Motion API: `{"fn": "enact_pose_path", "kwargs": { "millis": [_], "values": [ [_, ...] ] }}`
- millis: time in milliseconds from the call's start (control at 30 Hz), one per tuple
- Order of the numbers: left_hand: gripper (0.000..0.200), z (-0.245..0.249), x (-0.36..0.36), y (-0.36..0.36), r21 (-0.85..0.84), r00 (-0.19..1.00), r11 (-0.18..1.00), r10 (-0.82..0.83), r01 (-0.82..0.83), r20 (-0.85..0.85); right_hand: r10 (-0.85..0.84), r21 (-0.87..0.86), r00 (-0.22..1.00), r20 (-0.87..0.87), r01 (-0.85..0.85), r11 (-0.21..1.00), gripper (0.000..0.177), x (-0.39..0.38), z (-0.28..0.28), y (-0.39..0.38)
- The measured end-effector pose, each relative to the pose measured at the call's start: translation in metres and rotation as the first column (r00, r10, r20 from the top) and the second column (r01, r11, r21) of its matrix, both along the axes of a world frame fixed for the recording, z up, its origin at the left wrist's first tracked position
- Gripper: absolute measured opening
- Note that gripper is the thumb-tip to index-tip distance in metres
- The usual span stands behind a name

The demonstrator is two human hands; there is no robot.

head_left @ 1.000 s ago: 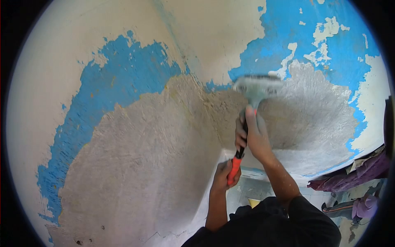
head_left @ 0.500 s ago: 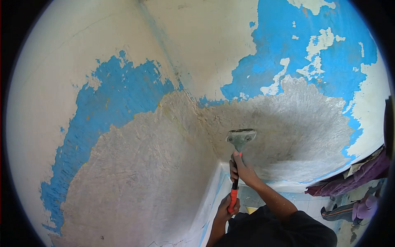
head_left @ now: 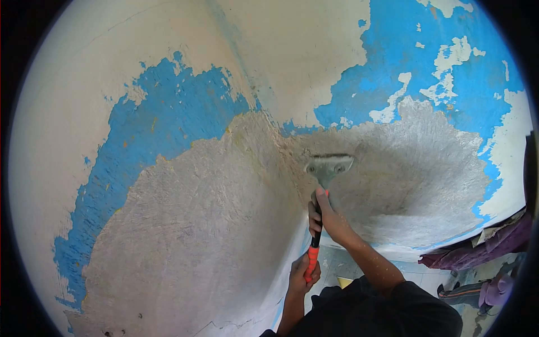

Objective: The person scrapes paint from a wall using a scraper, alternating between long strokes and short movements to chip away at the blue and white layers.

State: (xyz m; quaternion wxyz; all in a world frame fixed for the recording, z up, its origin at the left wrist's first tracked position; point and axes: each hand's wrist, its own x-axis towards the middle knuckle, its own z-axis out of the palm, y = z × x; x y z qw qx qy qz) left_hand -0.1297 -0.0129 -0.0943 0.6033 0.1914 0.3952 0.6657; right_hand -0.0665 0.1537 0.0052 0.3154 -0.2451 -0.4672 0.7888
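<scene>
A long-handled wall scraper (head_left: 329, 166) has its wide blade up at the bare grey plaster (head_left: 404, 174), just right of the wall corner. My right hand (head_left: 329, 216) is closed round the black shaft below the head, thumb pointing up along it. Lower down, my left hand (head_left: 302, 273) is wrapped round the red grip (head_left: 311, 263) at the handle's end. Blue paint (head_left: 174, 109) with ragged edges borders the plaster on both walls. Beyond it lies cream paint (head_left: 297, 56).
At the lower right hangs purple cloth (head_left: 477, 247) along the wall's edge. Below it, another person (head_left: 494, 289) in purple and dark striped trousers is partly visible. Pale tiles (head_left: 412, 275) show near my dark-sleeved arm. A crack (head_left: 210, 324) runs low on the left wall.
The scraper's head and both my hands have moved up the plaster. My view has shifted slightly, with the wall patches a little further right and higher.
</scene>
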Motion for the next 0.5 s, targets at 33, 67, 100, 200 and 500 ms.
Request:
{"fn": "enact_pose_path", "kwargs": {
  "millis": [33, 67, 100, 200, 500],
  "values": [
    [0.047, -0.004, 0.001, -0.005, -0.02, 1.0, 1.0, -0.007, 0.007, 0.004, -0.006, -0.016, 1.0, 0.008, 0.006, 1.0, 0.044, 0.001, -0.01, -0.003],
    [0.047, -0.006, 0.001, -0.005, -0.038, 1.0, 0.999, -0.016, 0.017, 0.007, -0.015, -0.03, 1.0, 0.015, 0.016, 0.999, 0.044, 0.001, -0.014, -0.003],
    [0.048, -0.006, 0.0, -0.002, -0.022, 1.0, 1.0, -0.017, 0.016, -0.014, -0.017, -0.018, 1.0, 0.006, 0.017, 1.0, 0.044, 0.001, -0.011, -0.002],
    [0.049, 0.004, -0.003, 0.004, 0.029, 0.998, 0.999, -0.012, 0.014, -0.061, -0.025, 0.02, 0.999, -0.035, 0.026, 0.999, 0.045, 0.002, 0.013, 0.001],
    [0.049, 0.035, 0.001, 0.011, 0.041, 0.997, 0.999, 0.009, -0.006, -0.08, -0.025, 0.03, 0.997, -0.066, 0.027, 0.999, 0.047, 0.003, 0.044, 0.005]
  ]
}}
